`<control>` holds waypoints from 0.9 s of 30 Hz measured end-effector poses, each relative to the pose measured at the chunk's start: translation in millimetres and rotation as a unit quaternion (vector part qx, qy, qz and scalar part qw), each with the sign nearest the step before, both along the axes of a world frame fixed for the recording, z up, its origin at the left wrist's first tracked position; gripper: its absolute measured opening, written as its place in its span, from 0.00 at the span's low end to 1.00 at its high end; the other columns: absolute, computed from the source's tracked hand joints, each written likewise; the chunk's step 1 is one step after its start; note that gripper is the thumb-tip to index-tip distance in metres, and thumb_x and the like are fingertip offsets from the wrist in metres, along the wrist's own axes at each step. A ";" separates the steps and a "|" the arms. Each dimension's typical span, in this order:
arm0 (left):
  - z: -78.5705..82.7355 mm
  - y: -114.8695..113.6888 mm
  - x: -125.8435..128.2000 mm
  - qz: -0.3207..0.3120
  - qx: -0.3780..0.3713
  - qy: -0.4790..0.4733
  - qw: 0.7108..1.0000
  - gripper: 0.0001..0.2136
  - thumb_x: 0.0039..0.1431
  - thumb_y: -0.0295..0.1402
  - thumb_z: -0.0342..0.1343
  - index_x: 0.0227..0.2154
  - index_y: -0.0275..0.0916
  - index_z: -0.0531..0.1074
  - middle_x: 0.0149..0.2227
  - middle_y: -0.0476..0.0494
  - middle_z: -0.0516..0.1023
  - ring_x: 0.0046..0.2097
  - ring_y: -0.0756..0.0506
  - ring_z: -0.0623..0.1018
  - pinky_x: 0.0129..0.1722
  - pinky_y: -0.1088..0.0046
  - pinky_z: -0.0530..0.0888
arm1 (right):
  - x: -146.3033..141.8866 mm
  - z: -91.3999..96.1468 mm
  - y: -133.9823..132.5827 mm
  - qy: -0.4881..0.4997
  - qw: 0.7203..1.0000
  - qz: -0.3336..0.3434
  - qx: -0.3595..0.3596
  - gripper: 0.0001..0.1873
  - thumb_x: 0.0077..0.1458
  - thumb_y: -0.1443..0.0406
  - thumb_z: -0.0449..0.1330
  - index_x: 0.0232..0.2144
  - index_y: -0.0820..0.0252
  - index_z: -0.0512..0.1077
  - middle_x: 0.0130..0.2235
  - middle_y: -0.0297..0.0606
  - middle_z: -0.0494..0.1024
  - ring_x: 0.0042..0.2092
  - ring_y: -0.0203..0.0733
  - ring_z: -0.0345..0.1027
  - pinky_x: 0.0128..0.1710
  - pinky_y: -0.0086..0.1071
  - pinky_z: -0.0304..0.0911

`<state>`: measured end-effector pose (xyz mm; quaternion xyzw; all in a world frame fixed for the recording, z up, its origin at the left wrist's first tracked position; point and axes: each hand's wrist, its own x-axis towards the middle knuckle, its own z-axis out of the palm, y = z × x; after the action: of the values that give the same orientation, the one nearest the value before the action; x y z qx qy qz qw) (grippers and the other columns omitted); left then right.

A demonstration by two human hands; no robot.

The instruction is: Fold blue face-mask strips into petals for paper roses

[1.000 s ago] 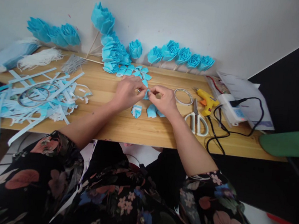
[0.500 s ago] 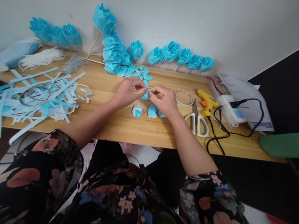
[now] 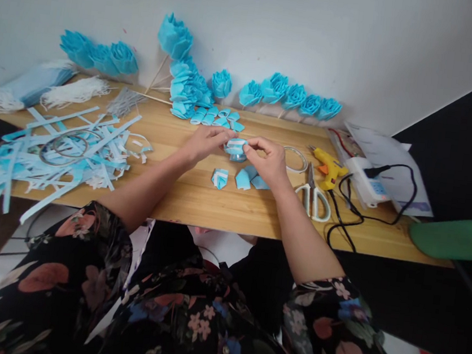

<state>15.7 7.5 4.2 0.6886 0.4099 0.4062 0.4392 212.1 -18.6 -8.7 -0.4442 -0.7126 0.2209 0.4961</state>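
Observation:
Between my two hands is a small blue piece with white tape [image 3: 236,144], pinched by its ends above the wooden table. My left hand [image 3: 206,143] holds its left end, fingers closed. My right hand [image 3: 267,157] grips its right end between thumb and fingers. Just below the hands lie a folded blue piece with a white strip [image 3: 219,178] and flat blue pieces [image 3: 244,177], partly behind my right hand. Behind the hands, several rolled blue pieces [image 3: 221,117] rest on the table.
Blue flowers on sticks [image 3: 274,87] lean along the wall. To the right lie a tape roll [image 3: 305,161], white-handled scissors [image 3: 311,194], a yellow glue gun [image 3: 330,166] and a white power strip [image 3: 369,183]. Blue and white offcuts [image 3: 64,152] with rings cover the left side.
The piece between my hands has been turned, so its white tape shows now. My fingers have moved slightly apart. The whole view has shifted a little.

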 end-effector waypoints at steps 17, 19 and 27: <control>-2.4 -3.8 5.8 -0.015 -0.003 -0.015 1.000 0.08 0.53 0.35 0.60 0.25 0.36 0.75 0.26 0.48 0.76 0.30 0.50 0.72 0.34 0.73 0.68 | 5.9 -8.5 8.4 0.079 0.988 0.085 -0.105 0.22 0.54 0.54 0.65 0.50 0.53 0.77 0.38 0.35 0.81 0.38 0.39 0.73 0.40 0.34 0.70; -3.1 -3.2 5.4 -0.024 -0.006 -0.027 0.999 0.12 0.56 0.40 0.60 0.24 0.36 0.75 0.26 0.47 0.77 0.31 0.49 0.74 0.36 0.72 0.70 | 6.0 -9.3 9.6 0.085 0.989 0.074 -0.096 0.22 0.53 0.55 0.65 0.49 0.54 0.78 0.37 0.34 0.81 0.37 0.39 0.73 0.39 0.34 0.71; -5.2 -1.6 3.1 -0.046 -0.049 -0.053 0.996 0.11 0.51 0.40 0.64 0.28 0.36 0.77 0.29 0.46 0.79 0.33 0.48 0.75 0.39 0.71 0.73 | 6.6 -10.6 11.1 0.096 0.991 0.044 -0.082 0.20 0.53 0.57 0.64 0.48 0.53 0.78 0.37 0.34 0.81 0.36 0.39 0.73 0.39 0.35 0.72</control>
<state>18.8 5.9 -1.0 0.6616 0.3734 0.4010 0.5120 218.7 -7.5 -19.4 -0.4283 -0.6597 0.3421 0.5141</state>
